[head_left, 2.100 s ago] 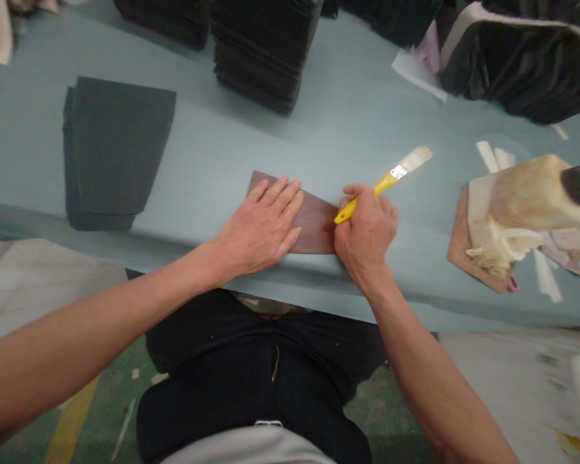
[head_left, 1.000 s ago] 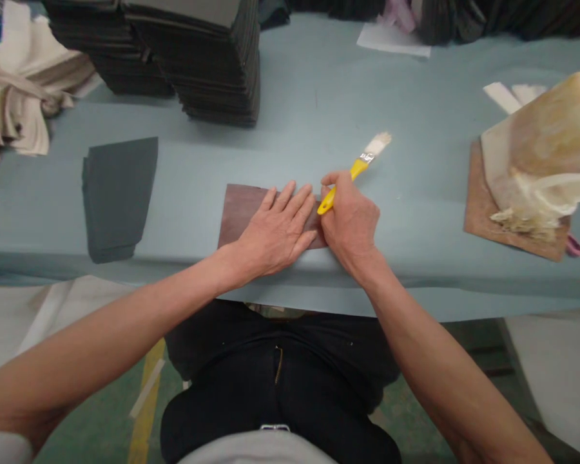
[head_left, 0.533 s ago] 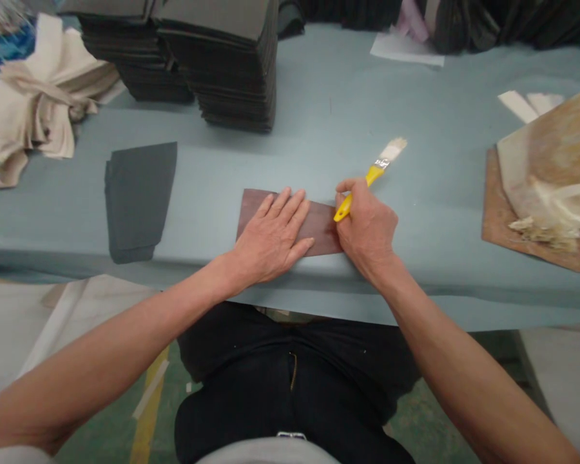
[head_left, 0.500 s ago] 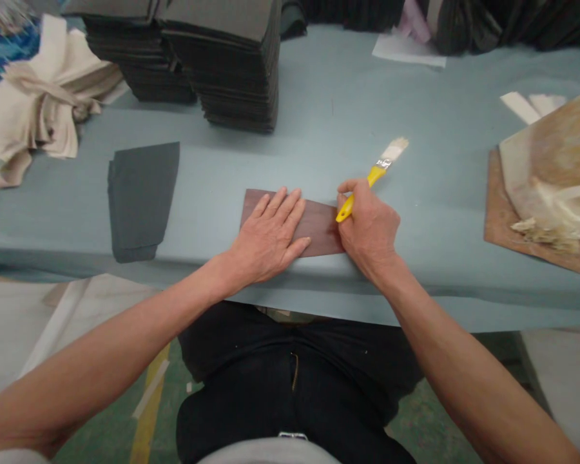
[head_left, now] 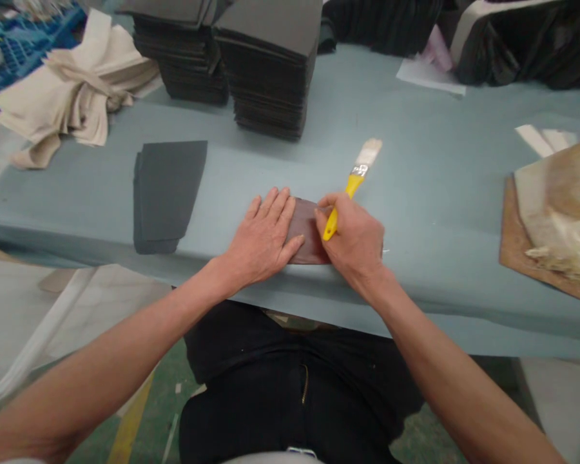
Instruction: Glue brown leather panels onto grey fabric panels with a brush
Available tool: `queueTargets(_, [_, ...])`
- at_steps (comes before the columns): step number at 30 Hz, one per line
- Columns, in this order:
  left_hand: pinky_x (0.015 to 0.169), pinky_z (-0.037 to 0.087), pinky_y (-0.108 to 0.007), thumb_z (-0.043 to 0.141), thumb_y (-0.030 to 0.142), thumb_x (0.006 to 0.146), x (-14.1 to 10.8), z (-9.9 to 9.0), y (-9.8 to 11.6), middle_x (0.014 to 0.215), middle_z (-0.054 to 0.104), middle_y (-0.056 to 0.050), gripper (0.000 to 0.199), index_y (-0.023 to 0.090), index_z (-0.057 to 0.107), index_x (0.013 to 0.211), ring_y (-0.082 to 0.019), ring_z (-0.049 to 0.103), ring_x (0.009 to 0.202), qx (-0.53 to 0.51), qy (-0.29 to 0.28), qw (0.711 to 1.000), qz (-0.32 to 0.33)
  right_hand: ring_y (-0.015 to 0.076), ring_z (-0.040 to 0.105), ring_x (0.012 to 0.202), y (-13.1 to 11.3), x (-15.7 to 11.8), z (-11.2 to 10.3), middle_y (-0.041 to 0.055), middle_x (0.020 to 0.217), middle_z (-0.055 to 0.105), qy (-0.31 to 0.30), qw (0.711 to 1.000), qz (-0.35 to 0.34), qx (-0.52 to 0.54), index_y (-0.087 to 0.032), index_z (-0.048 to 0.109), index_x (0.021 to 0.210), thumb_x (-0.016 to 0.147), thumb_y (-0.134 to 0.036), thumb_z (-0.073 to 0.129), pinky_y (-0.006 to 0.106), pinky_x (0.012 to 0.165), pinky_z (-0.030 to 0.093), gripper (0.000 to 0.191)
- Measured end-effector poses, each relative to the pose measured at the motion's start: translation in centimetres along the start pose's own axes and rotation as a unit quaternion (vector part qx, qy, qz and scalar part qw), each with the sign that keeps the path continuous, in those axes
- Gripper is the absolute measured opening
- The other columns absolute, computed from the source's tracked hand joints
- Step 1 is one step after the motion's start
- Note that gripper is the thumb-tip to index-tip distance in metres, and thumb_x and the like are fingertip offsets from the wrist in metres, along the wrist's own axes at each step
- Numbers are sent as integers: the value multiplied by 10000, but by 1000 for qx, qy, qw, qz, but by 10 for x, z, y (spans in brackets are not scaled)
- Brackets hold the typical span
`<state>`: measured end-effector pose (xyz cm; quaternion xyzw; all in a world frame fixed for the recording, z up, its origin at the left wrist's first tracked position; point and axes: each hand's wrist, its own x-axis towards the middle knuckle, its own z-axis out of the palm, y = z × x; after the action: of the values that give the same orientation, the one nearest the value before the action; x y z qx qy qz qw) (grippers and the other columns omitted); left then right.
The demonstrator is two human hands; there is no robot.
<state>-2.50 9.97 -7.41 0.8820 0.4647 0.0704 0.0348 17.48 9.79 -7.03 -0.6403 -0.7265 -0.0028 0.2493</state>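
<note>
A brownish-purple flat piece (head_left: 305, 227) lies near the front edge of the table, partly covered by both hands. My left hand (head_left: 263, 238) rests flat on its left part, fingers stretched out. Over its right part is my right hand (head_left: 355, 238), closed around the yellow handle of a paintbrush (head_left: 352, 185). The pale bristles point up and away from the piece, toward the far side. What the right fingertips touch underneath is hidden. Left of my left hand lies a small stack of dark grey tapered pieces (head_left: 169, 193).
Tall stacks of dark sheets (head_left: 270, 71) stand at the back. Beige cloth strips (head_left: 82, 84) are heaped at the far left. On the right, a stained pale container (head_left: 555, 187) sits on a brown board (head_left: 510, 238). Black material (head_left: 381, 26) lines the far edge.
My view has shifted, so the table things appear farther right. The right hand with the paintbrush has moved left, closer to my left hand, which now covers the piece's left end.
</note>
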Motion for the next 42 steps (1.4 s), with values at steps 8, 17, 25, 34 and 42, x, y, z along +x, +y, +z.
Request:
queueTargets(8, [1363, 238, -626, 410, 548, 1120, -2, -6, -1, 1791, 276, -288, 793, -1, 323, 1685, -420, 261, 1690, -12, -3, 1000, -6, 235, 693, 818, 27, 1, 4, 45, 877, 754, 26, 998, 45, 36, -230, 662, 1092, 999, -370, 557, 329, 712, 419, 199])
queueTargets(17, [1349, 268, -652, 388, 581, 1126, -6, -8, -8, 1794, 293, -256, 801, 16, 336, 1691, -434, 275, 1682, 11, -21, 999, -32, 222, 637, 753, 58, -8, -10, 66, 847, 731, 26, 999, 42, -23, -222, 693, 1048, 996, -363, 542, 321, 651, 338, 214])
queueTargets(25, [1354, 292, -633, 374, 594, 1127, -9, -8, -7, 1804, 280, -230, 798, 39, 330, 1699, -408, 276, 1688, 31, -33, 998, -51, 234, 626, 736, 60, -8, -3, 79, 801, 691, 83, 993, -57, -68, -207, 730, 1019, 1055, -351, 517, 332, 625, 323, 259])
queueTargets(34, [1378, 275, -601, 391, 630, 1113, -13, -10, -7, 1817, 266, -198, 818, 68, 328, 1704, -383, 253, 1701, -9, -46, 996, -75, 232, 615, 651, 62, -7, 1, 59, 715, 652, 139, 979, -134, -59, -214, 706, 943, 1129, -431, 402, 332, 594, 348, 417])
queueTargets(42, [1390, 266, -593, 389, 612, 1120, -15, -10, -9, 1814, 298, -164, 762, 127, 351, 1706, -358, 269, 1700, -36, -34, 995, -88, 232, 600, 599, 61, -6, 2, 46, 680, 606, 161, 973, -156, -52, -208, 691, 930, 1143, -442, 376, 343, 562, 355, 447])
